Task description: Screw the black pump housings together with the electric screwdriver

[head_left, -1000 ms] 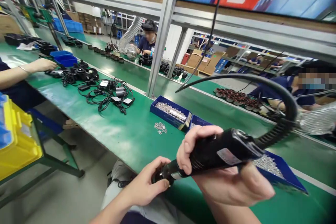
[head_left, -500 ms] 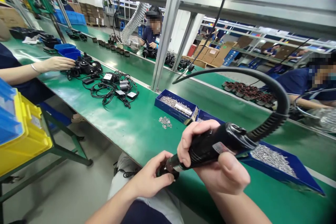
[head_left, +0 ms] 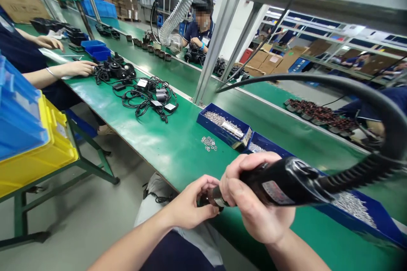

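Observation:
My right hand (head_left: 257,203) is wrapped round a black electric screwdriver (head_left: 286,182), held aslant with its tip down to the left. A thick black cable leaves its rear end and arcs up and back. At the tip, my left hand (head_left: 190,207) has its thumb and fingers curled round a small dark part (head_left: 203,198), mostly hidden by the fingers and the tool's nose. Beyond the hands, a small pile of metal washers (head_left: 209,143) lies on the green bench. Behind it stands a blue bin of small silvery screws (head_left: 224,125).
Another blue bin of metal pieces (head_left: 352,209) is at the right. Tangled black cables and motors (head_left: 152,99) lie left on the bench (head_left: 187,163). A metal post (head_left: 219,34) rises behind. A co-worker's hand (head_left: 78,69) is at far left, near yellow and blue crates (head_left: 54,135).
My right thumb has closed down along the screwdriver, whose rear end has swung to the right and slightly down. The view has shifted. At left, the co-worker's second hand has come into view.

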Action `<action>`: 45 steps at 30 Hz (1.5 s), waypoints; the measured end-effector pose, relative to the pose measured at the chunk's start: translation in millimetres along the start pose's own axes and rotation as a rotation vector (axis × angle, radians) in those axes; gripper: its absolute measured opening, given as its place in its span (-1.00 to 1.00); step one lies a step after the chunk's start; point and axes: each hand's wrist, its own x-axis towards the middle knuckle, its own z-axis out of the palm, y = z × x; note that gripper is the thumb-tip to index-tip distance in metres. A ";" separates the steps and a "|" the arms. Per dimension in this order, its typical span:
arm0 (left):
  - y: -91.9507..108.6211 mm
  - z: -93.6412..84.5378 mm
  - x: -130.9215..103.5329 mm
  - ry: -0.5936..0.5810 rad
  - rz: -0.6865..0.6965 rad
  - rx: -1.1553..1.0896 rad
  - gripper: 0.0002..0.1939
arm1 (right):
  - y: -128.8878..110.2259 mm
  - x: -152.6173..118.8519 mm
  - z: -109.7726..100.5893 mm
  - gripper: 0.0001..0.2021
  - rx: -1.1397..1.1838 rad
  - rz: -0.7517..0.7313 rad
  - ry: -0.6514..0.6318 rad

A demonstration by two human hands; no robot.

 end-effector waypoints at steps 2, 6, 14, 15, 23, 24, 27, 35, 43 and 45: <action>4.2 0.5 1.0 -0.004 -0.014 0.012 -0.54 | 1.2 -1.3 0.3 -0.74 -0.036 -0.012 0.025; 11.7 0.8 2.2 0.010 -0.066 0.042 -0.44 | 3.0 -2.8 1.6 -0.73 -0.074 -0.002 0.064; 14.3 1.0 1.4 0.001 -0.058 0.036 -0.39 | 5.9 -2.0 4.8 -0.74 -0.042 0.024 0.061; 14.2 1.0 1.6 0.001 -0.056 0.032 -0.38 | 6.1 -2.0 4.9 -0.74 -0.040 0.023 0.061; -0.3 -0.6 -0.6 0.014 -0.032 0.025 -0.43 | 9.5 -1.7 6.8 -0.77 -0.029 0.015 0.062; -3.6 -0.6 -1.8 0.017 -0.018 0.028 -0.44 | 7.8 -0.6 5.6 -0.77 -0.013 0.011 0.052; -11.0 0.2 -5.3 0.045 -0.005 0.070 -0.46 | -4.8 2.6 -4.9 -0.76 0.079 -0.001 0.035; -8.4 1.9 -8.8 0.098 -0.082 0.082 -0.55 | -23.6 0.1 -40.8 -0.77 0.061 -0.048 0.104; -9.6 1.4 -9.8 0.104 -0.105 0.065 -0.59 | -2.1 6.8 -43.2 -0.76 0.095 -0.041 0.106; -9.9 1.0 -9.9 0.098 -0.112 0.058 -0.60 | -2.2 6.5 -43.3 -0.75 0.097 -0.040 0.114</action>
